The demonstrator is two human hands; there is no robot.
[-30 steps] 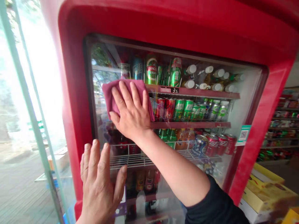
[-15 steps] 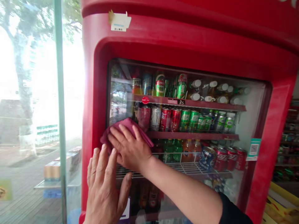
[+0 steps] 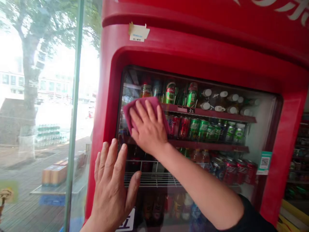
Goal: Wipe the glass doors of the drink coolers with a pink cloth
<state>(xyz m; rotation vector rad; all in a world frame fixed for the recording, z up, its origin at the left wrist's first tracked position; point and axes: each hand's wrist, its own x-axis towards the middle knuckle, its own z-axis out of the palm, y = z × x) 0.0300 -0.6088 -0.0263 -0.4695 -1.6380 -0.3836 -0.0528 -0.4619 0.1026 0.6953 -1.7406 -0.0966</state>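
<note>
A tall red drinks fridge [image 3: 193, 48] with a glass door [image 3: 253, 135] fills the view. My right hand [image 3: 148, 127] lies flat on a pink cloth [image 3: 127, 112], pressing it against the upper left of the glass. My left hand [image 3: 112, 183] rests flat with its fingers spread on the door's lower left edge, across the red frame and the glass. Behind the glass, shelves hold rows of green and red cans [image 3: 193, 127] and white-capped bottles [image 3: 224, 101].
A glass wall panel with a green-tinted edge [image 3: 73, 112] stands left of the fridge; a street, a tree and stacked boxes [image 3: 51, 174] show through it. Shop shelves [image 3: 299, 154] stand at the far right. A white tag [image 3: 138, 32] is stuck on the fridge top.
My right hand slid the cloth down the glass, then back up to the upper left. My left hand stayed pressed on the door's lower left. The view shifted up and left.
</note>
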